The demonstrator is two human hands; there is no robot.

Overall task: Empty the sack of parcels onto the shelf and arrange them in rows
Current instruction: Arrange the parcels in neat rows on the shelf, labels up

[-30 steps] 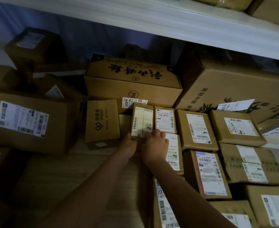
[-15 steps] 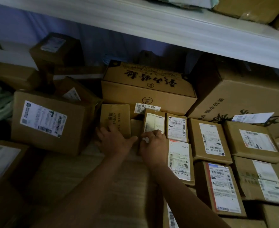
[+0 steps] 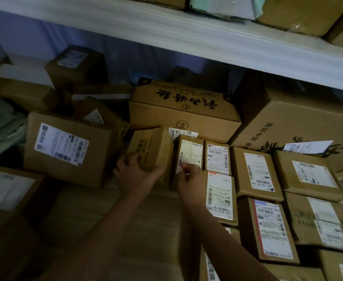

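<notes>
- Head view, left hand (image 3: 135, 175): fingers curled around the near end of a small brown carton (image 3: 151, 148), tilted and lifted off the wooden shelf board (image 3: 97, 216).
- Right hand (image 3: 191, 179): fingertips pinched on the near edge of a narrow labelled parcel (image 3: 191, 154), just right of the carton.
- Rows of labelled parcels (image 3: 257, 171) lie flat to the right, touching edge to edge.
- Large printed box (image 3: 183, 110) stands behind both hands.
- Big labelled box (image 3: 65, 147) sits to the left.

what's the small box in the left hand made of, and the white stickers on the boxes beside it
Small box: looks like plain brown cardboard, matte, with printed dark marks. Sticker: apparently white paper shipping label with barcodes; whether it is glossy cannot be told in this dim light.
</notes>
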